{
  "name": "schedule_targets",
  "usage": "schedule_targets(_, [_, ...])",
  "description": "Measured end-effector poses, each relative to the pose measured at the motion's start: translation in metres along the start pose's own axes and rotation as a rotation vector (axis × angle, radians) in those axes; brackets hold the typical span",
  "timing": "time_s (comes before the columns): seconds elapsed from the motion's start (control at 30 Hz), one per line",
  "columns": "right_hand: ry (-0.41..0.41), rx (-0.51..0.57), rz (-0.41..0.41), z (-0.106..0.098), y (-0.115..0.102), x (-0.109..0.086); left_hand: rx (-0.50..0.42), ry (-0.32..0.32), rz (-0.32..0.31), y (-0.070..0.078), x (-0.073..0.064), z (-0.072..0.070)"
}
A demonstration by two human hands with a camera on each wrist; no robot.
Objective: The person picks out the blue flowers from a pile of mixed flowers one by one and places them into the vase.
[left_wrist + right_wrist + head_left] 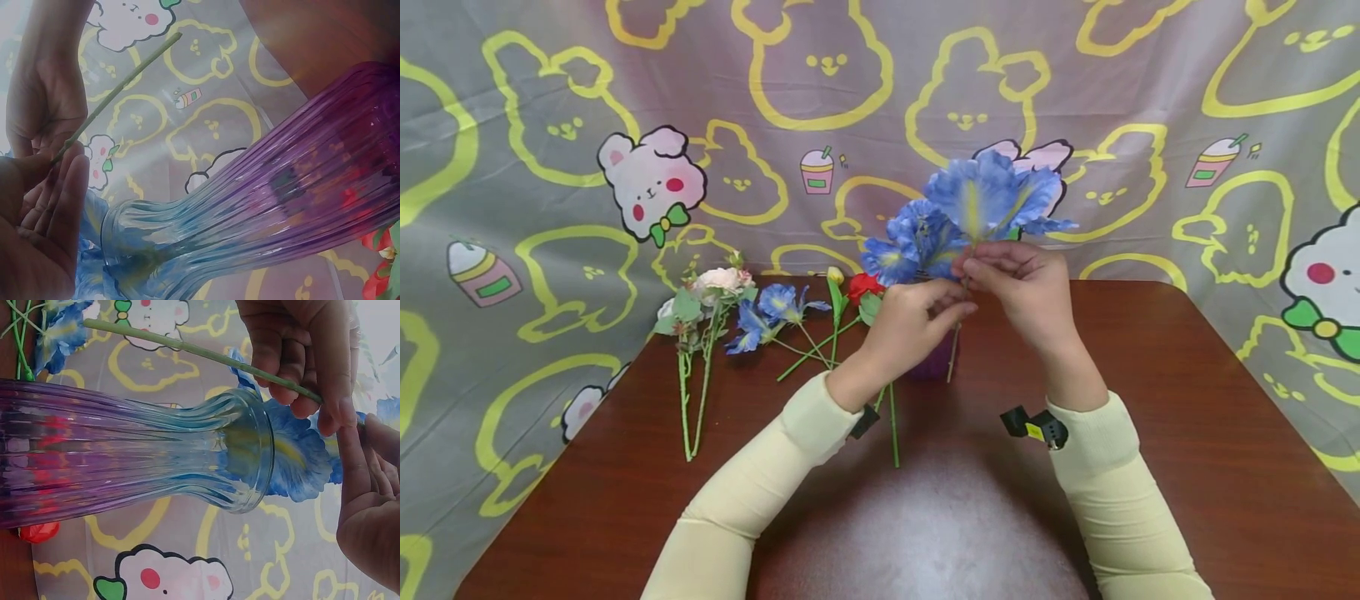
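The blue flower is being held nearly upright above the desk, near the middle of its far edge. The right hand is pinching the stem just under the bloom; the left hand is pinching it slightly lower, between thumb and fingers. The stem's bare lower end is hanging outside the ribbed vase, while other blue blooms are showing at its mouth. Pale pink flowers are lying toward the far left corner; between them and the vase, loose blue flowers and a red flower are resting.
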State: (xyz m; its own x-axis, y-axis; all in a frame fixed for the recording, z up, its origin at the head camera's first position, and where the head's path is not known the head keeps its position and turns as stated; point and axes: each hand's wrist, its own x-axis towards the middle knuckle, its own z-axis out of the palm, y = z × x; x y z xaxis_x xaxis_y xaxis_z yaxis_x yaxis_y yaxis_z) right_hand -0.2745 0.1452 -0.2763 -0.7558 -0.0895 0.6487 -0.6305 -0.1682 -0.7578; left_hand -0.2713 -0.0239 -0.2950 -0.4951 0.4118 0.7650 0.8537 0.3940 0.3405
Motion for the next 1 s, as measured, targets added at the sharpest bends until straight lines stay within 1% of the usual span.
schedule_targets(0.13, [0.013, -0.001, 0.001, 0.000, 0.000, 0.000, -0.015, 0.000, -0.009, -0.001, -0.001, -0.001])
schedule_targets(0.27, [0.031, -0.003, -0.006, -0.001, -0.001, 0.001, -0.023, 0.003, -0.034, -0.003, -0.004, -0.003])
schedule_targets(0.43, [0.045, 0.015, -0.011, -0.003, -0.002, 0.002, 0.011, -0.012, -0.076, -0.009, -0.009, -0.006])
schedule_targets(0.63, [0.060, 0.027, -0.034, -0.005, -0.003, 0.003, 0.113, -0.034, -0.162, -0.019, -0.017, -0.012])
schedule_targets(0.8, [0.071, 0.031, -0.030, -0.006, -0.004, 0.003, 0.219, -0.047, -0.250, -0.025, -0.023, -0.017])
schedule_targets(0.9, [0.073, 0.034, -0.027, -0.008, -0.005, 0.003, 0.291, -0.085, -0.314, -0.029, -0.027, -0.018])
schedule_targets(1.0, [0.079, 0.070, -0.029, -0.013, -0.006, 0.004, 0.351, -0.153, -0.383, -0.036, -0.030, -0.017])
